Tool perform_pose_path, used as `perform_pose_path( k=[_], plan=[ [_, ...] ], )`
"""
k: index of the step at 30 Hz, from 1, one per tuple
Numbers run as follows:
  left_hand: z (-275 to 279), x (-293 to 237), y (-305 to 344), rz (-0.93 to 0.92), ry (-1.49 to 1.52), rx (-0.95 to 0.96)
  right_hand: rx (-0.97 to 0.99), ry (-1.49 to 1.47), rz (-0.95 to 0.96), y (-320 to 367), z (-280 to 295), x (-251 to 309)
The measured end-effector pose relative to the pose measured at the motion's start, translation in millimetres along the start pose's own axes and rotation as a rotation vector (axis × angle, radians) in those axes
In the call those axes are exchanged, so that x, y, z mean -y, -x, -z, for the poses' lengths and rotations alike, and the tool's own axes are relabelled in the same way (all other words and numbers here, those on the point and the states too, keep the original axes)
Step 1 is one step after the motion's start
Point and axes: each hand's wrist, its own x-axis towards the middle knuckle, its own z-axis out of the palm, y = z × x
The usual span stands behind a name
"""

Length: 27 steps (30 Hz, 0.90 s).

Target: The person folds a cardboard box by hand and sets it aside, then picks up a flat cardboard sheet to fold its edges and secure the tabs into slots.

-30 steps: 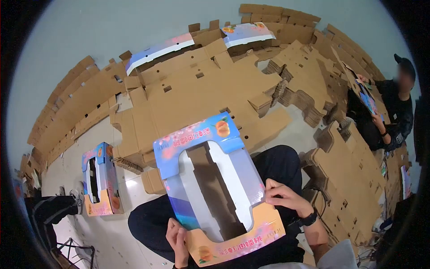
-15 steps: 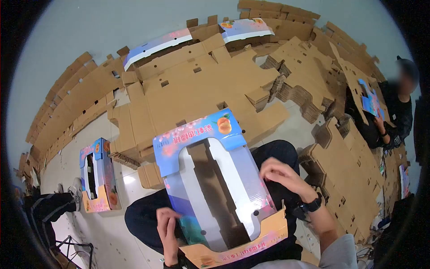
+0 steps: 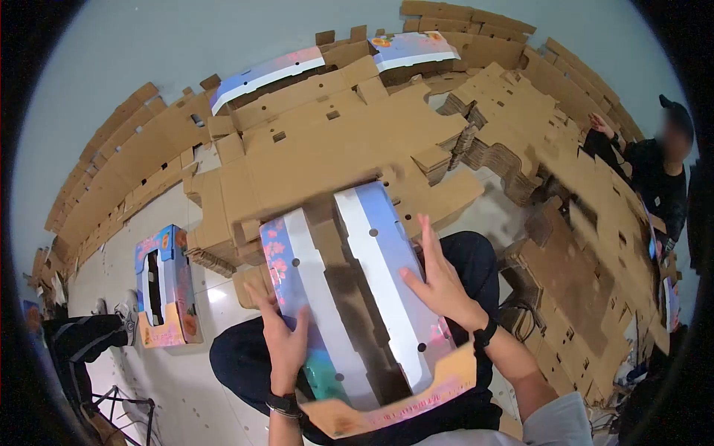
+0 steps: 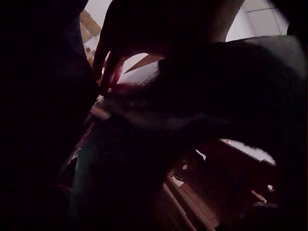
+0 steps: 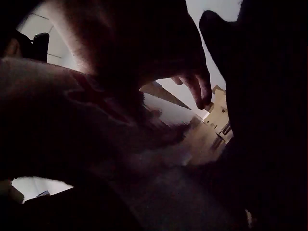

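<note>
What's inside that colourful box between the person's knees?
Through the long gap between the box's two top flaps, you can see brown cardboard. The flaps cover the sides, so what's under them can't be seen.

Flower-printed carton, top partly open

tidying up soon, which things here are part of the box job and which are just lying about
In the job:
box on the lap
left hand and right hand, at its sides
stacked cardboard, probably supply

Apparently just lying about:
box on the floor
printed cardboard by the wall
</note>
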Motion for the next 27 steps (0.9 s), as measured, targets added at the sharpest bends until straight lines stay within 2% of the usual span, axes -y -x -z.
perform_pose_path(
  k=[2, 4, 6, 7, 8, 9, 10, 11, 12, 14, 15, 16, 17, 18, 19, 20, 21, 22, 23, 24, 25, 26, 27],
  plan=[
    [4.1, -7.9, 1.6, 0.142, 0.191, -0.001, -0.057, -0.007, -0.018, 1.4, 1.7, -1.6],
    [2.7, -8.3, 2.0, 0.149, 0.219, 0.008, -0.067, 0.021, 0.007, 4.2, 1.9, -1.4],
    [0.8, -6.1, 0.9, -0.084, 0.093, -0.097, -0.076, 0.044, 0.036, 4.4, 5.3, -0.4],
    [3.2, -9.9, 2.2, -0.086, 0.094, -0.097, 0.018, 0.181, 0.131, 3.5, 10.8, 1.4],
    [8.4, -16.5, 6.3, -0.202, -0.106, -0.050, 0.111, 0.316, 0.224, 3.7, 14.7, 4.9],
    [12.4, -25.1, 10.2, -0.318, -0.306, -0.003, 0.111, 0.315, 0.224, 4.9, 16.8, 13.9],
    [8.4, -34.8, 16.3, -0.333, -0.266, 0.064, 0.188, 0.336, 0.341, 6.7, 16.9, 26.4],
    [5.6, -45.3, 20.4, -0.429, -0.314, 0.182, 0.268, 0.353, 0.458, 8.9, 14.3, 33.7],
    [4.3, -51.8, 22.2, -0.524, -0.358, 0.300, 0.273, 0.350, 0.459, 13.2, 8.8, 34.3],
    [6.5, -45.8, 24.8, -0.505, -0.346, 0.323, 0.392, 0.309, 0.543, 20.4, 0.2, 32.5],
    [9.1, -40.7, 26.1, -0.490, -0.333, 0.344, 0.340, 0.316, 0.535, 16.6, 8.8, 33.5],
    [20.4, -34.2, 25.9, -0.517, -0.311, 0.214, 0.252, 0.333, 0.511, 14.0, 25.0, 33.7],
    [30.4, -25.1, 32.8, -0.440, -0.226, 0.071, 0.129, 0.279, 0.471, 14.5, 40.7, 27.9],
    [45.7, -24.4, 38.0, -0.261, -0.010, -0.038, 0.006, 0.222, 0.429, 17.2, 57.4, 20.9],
    [62.4, -20.3, 39.9, -0.266, 0.054, -0.188, -0.054, 0.147, 0.289, 19.0, 77.0, 15.0],
    [85.9, -20.3, 42.6, -0.146, 0.096, -0.221, -0.114, 0.071, 0.150, 22.3, 94.3, 7.0],
    [106.0, 17.7, 45.5, -0.199, 0.115, -0.218, -0.100, -0.046, -0.004, 28.2, 107.0, -9.8],
    [118.9, 28.4, 60.8, 0.041, 0.207, -0.182, -0.085, -0.163, -0.153, 32.3, 116.2, -24.0],
    [130.3, 30.7, 72.9, 0.278, 0.299, -0.144, -0.091, -0.161, -0.145, 37.7, 122.1, -27.2],
    [142.6, 27.1, 81.3, 0.270, 0.304, -0.145, -0.081, -0.338, -0.298, 47.8, 124.7, -28.6],
    [155.5, 19.8, 90.2, 0.422, 0.340, 0.031, -0.070, -0.514, -0.455, 55.6, 127.5, -30.1],
    [163.0, 13.1, 95.4, 0.575, 0.371, 0.214, -0.075, -0.509, -0.458, 60.6, 129.3, -33.7],
    [162.5, 4.9, 97.0, 0.572, 0.372, 0.221, -0.052, -0.488, -0.450, 65.0, 129.1, -38.5]
  ],
)
